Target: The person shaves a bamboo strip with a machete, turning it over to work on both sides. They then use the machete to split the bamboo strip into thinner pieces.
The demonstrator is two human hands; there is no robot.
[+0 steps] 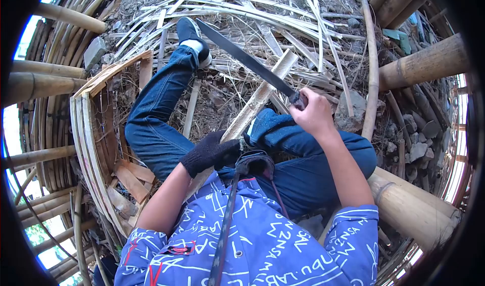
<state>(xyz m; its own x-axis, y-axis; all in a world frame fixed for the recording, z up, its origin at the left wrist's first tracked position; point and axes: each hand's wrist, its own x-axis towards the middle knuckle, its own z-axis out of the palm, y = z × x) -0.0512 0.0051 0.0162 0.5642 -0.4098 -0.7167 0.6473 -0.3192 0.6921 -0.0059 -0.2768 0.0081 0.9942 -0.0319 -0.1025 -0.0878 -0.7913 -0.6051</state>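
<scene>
A long dark blade (pixel 242 58) slants from the upper left down to its handle, which my bare right hand (pixel 312 110) grips above my bent knee. My left hand (pixel 211 152), in a black knitted glove, is wrapped round a split bamboo piece (pixel 260 97). That piece runs diagonally from my lap up to the right, its pale inner side showing. The blade crosses over the bamboo near its upper part; whether they touch is unclear. A dark strap (pixel 225 235) hangs down over my blue printed shirt.
Thin bamboo strips (pixel 222 8) lie scattered on the ground ahead. A curved wooden frame (pixel 91 149) stands at my left. Thick bamboo poles (pixel 424 66) and rocks (pixel 352 109) are at the right, with a large pole (pixel 411 205) beside my hip. Stacked bamboo lines the left.
</scene>
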